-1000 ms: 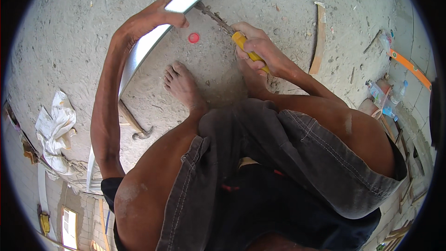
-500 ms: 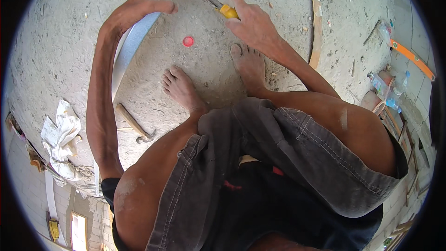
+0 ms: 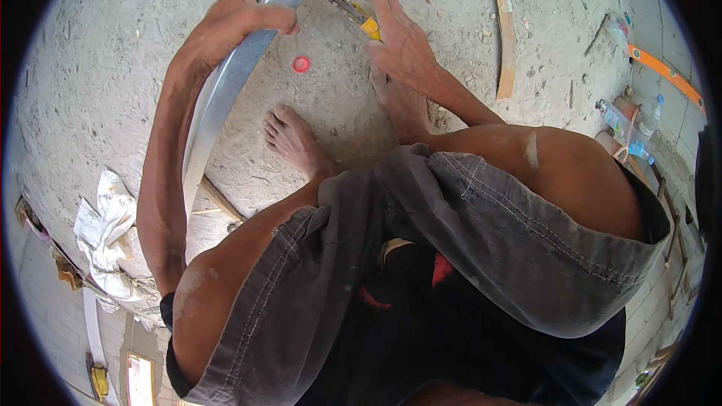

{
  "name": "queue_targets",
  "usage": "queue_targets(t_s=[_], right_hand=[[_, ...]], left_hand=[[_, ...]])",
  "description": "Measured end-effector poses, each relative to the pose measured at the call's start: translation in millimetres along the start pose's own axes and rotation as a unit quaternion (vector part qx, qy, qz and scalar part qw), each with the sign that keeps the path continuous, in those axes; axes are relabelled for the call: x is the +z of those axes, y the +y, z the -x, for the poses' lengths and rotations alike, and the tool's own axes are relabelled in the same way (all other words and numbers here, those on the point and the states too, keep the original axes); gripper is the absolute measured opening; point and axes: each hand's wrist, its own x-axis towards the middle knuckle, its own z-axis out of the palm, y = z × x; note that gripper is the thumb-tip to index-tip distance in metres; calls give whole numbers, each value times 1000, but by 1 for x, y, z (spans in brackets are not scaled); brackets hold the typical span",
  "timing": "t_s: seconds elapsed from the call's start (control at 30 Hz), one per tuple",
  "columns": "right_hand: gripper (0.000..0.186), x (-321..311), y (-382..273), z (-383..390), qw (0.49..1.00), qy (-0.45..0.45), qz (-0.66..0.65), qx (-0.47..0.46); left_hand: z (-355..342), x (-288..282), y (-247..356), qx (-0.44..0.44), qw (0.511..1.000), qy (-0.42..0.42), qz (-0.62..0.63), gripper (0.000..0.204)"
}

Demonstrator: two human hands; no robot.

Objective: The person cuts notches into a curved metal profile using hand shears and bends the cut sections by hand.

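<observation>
The head camera looked steeply down from the wearer's head, facing past the dark grey shorts (image 3: 541, 263) to the dusty floor (image 3: 459, 22). The black shirt (image 3: 481, 365) sat close, at six o'clock; the left hand (image 3: 233, 22) at eleven and the right hand (image 3: 402, 45) just past twelve lay farther off. Its wide fisheye bowed the orange spirit level (image 3: 665, 74) between two and three o'clock.

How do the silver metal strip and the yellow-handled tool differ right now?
The metal strip is long and runs past the upper edge; the yellow-handled tool is much shorter. The strip is plain silver, the tool dark metal with yellow. The left hand holds the strip, the right hand the tool.
</observation>
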Motion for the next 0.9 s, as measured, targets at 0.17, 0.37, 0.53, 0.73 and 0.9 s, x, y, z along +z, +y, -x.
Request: queue_targets(t_s=[0.17,0.37,0.53,0.73,0.9], right_hand=[[54,12,8,-7,992,-60,-107,-4],[55,19,9,-8,985,-95,-141,8],[58,26,26,-16,988,-68,-132,-38],[62,33,30,-21,988,-46,-138,-48],[59,42,36,-24,985,-40,-158,-49]], left_hand=[[3,-8,-4,9,999,-21,26,78],[6,-10,-4,-10,1000,-22,17,71],[3,-11,11,-9,996,-34,81,81],[-4,-17,-3,-30,992,-58,107,91],[-10,-20,-8,-23,997,-59,49,91]])
